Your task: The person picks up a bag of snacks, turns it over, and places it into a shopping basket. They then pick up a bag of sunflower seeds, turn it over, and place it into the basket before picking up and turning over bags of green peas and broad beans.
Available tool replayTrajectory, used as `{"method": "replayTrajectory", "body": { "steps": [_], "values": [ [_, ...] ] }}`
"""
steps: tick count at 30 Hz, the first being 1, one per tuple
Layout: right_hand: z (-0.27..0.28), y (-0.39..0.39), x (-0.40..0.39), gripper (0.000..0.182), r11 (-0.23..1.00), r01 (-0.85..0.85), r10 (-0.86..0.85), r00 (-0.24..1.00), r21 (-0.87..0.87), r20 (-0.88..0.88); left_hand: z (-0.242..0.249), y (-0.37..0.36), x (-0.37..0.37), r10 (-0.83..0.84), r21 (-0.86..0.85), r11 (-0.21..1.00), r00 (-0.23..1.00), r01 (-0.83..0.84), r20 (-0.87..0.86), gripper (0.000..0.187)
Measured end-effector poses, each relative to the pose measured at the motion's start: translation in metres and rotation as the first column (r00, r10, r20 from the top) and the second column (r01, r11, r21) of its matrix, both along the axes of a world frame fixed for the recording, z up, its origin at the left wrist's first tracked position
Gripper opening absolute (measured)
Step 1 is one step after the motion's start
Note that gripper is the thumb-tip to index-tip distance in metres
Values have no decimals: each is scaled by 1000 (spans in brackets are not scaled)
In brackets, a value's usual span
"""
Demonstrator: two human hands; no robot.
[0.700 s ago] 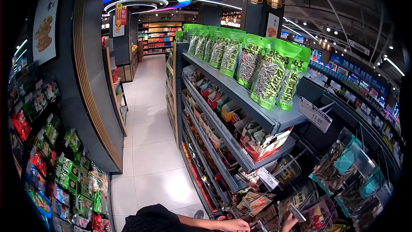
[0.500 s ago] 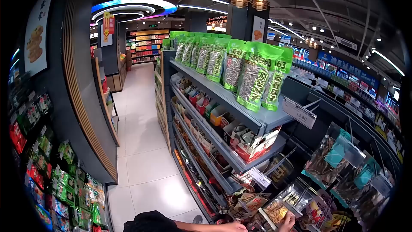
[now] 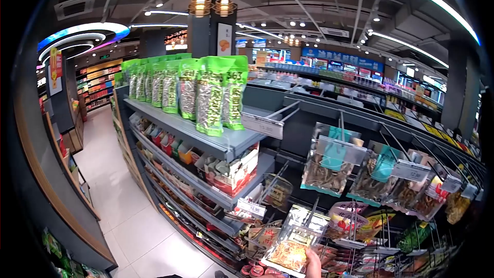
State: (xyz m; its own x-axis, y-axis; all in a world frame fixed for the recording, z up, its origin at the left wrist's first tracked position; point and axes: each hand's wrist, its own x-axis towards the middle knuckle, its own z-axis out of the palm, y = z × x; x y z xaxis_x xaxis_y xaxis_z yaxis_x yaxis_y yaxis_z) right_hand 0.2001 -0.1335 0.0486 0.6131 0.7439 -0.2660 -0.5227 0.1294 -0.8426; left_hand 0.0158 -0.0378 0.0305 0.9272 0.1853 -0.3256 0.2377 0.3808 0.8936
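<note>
My right hand [image 3: 313, 264] is at the bottom edge, its thumb and fingers closed on the right side of a clear snack packet [image 3: 290, 247]. The packet has yellowish contents and hangs by a metal hook. Only a sliver of my left hand [image 3: 274, 276] shows at the bottom edge, below the packet; its fingers are hidden. Left of the packet is a beige and red bag [image 3: 261, 237], and to the right is a pinkish bag [image 3: 346, 221]. Higher up hang clear packets with teal labels [image 3: 329, 162].
Green upright bags [image 3: 210, 95] line the top of a grey shelf [image 3: 231, 141]. Price tags [image 3: 262, 125] and metal hooks stick out toward me. A tiled aisle [image 3: 103, 149] runs along the left, beside a dark pillar with wooden trim. Further shelves stand behind.
The view has turned to the right. The packet and my right hand now appear closer and further left in view. My left forearm has mostly dropped out of the frame.
</note>
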Motion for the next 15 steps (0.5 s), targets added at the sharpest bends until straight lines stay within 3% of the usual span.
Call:
{"method": "replayTrajectory", "body": {
  "steps": [11, 15],
  "values": [
    [-33, -18, -44, 42, 992, -79, 107, 929, 94, -353, -11, 6, -15, -11, -95, 995, 1000, 9, -15, 40],
    [-15, -16, -82, 38, 986, -126, 156, 931, 111, -329, -13, 15, -39, 34, -186, 982, 999, -37, -15, 45]
  ]
}}
